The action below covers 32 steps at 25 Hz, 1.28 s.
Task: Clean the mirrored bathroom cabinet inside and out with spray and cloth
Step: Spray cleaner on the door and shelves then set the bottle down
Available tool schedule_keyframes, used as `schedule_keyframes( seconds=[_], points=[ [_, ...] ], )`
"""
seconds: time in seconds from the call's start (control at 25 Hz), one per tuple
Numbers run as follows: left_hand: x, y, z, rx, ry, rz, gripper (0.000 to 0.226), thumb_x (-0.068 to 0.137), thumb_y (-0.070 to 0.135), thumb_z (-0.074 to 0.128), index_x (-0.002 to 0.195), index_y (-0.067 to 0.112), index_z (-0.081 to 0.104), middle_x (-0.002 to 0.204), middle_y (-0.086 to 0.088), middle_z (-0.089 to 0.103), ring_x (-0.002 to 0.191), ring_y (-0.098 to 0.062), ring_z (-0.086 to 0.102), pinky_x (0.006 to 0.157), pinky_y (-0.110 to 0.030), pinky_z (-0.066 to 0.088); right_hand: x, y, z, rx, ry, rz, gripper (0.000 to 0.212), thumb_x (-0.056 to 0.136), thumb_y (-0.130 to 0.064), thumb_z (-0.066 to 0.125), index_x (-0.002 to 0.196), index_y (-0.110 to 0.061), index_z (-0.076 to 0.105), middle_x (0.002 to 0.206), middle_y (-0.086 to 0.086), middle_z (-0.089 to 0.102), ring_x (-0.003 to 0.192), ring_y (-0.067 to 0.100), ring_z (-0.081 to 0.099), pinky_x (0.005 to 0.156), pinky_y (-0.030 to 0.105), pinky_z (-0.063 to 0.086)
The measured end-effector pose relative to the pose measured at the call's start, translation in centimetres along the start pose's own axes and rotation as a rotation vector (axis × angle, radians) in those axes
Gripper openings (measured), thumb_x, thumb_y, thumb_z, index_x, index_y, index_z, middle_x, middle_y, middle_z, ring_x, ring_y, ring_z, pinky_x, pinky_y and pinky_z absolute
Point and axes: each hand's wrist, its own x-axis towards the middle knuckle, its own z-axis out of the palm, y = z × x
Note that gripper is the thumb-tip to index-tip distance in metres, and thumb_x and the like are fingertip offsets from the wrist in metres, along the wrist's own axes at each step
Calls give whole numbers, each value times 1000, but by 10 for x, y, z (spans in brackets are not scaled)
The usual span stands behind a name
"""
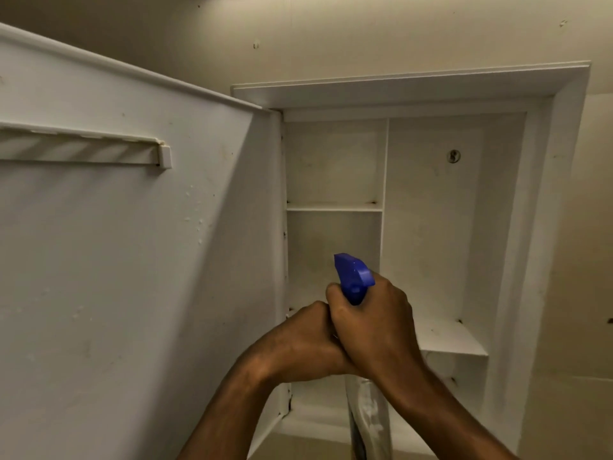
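The cabinet [431, 194] is recessed in the wall ahead, its door [132, 244] swung wide to the left. Its shelves look bare, yet specks and smudges show on the back panel and droplets on the door's inner face, so I judge the cleaning barely begun: spraying under way, wiping and the mirrored outside still to do. One spray bottle [353, 277] points into the cabinet, the right hand [374, 320] wrapped round its neck, the left hand [298, 343] clasped against it. Three shelves are visible, one door rack [83, 149]; no cloth is in view.
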Motion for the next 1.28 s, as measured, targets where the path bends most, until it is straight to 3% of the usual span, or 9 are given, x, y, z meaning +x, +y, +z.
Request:
schedule_keyframes(
  seconds=[0.12,0.32,0.52,0.68,0.8,0.92,1.0,1.16,1.28],
  points=[
    [-3,-5,7,-4,-19,0,38,90,18,76,117,40,62,110,9,73,105,-3,69,96,-22,57,-7,7,3,-13,0,21,25,89,-33,70,72,-31,52,60,-9,57,56,6,57,56,17,38],
    [-3,-14,18,-28,-50,-29,48,90,18,77,133,27,60,121,-1,70,112,-14,67,105,-36,54,-18,18,5,-47,20,79,33,88,-34,73,66,-33,48,55,-12,53,55,4,56,54,16,35],
    [-8,-19,28,-43,-107,-46,43,91,14,75,119,41,58,111,13,66,101,6,65,93,-13,54,-33,30,5,-27,-13,81,29,88,-33,73,73,-35,49,62,-12,57,60,4,58,57,17,37],
    [-2,-15,35,-7,-117,-27,43,90,16,76,128,28,59,108,14,66,101,-3,65,93,-17,54,-33,33,-4,2,5,88,28,89,-31,74,76,-36,49,65,-11,58,62,5,59,59,16,38],
    [7,4,36,32,-100,24,41,88,22,78,126,24,63,108,5,73,99,-6,68,83,-9,55,-24,26,-28,17,96,34,24,87,-30,71,74,-34,52,58,-9,56,55,6,58,57,17,40],
    [16,24,29,52,-105,55,36,88,41,73,123,35,66,110,14,73,102,3,67,81,-12,54,-8,21,-61,48,145,-19,19,87,-30,66,71,-29,56,57,-10,59,53,8,59,52,18,41],
    [24,34,23,135,65,119,31,91,45,64,121,38,67,111,19,71,103,5,65,89,-22,56,3,22,-81,68,142,-3,16,88,-30,64,73,-26,58,54,-5,56,50,13,56,50,27,46],
    [49,41,17,368,917,393,37,92,31,56,129,26,63,127,9,63,115,0,57,99,-32,56,16,29,-104,51,149,-7,19,92,-23,67,76,-26,57,53,-5,49,46,7,50,48,19,43],
    [72,37,18,553,983,316,66,93,33,51,156,17,38,164,-5,34,155,-19,24,125,-43,25,21,30,-112,30,169,-29,20,91,-21,67,77,-27,55,53,-6,48,47,5,51,47,16,42]
  ],
)
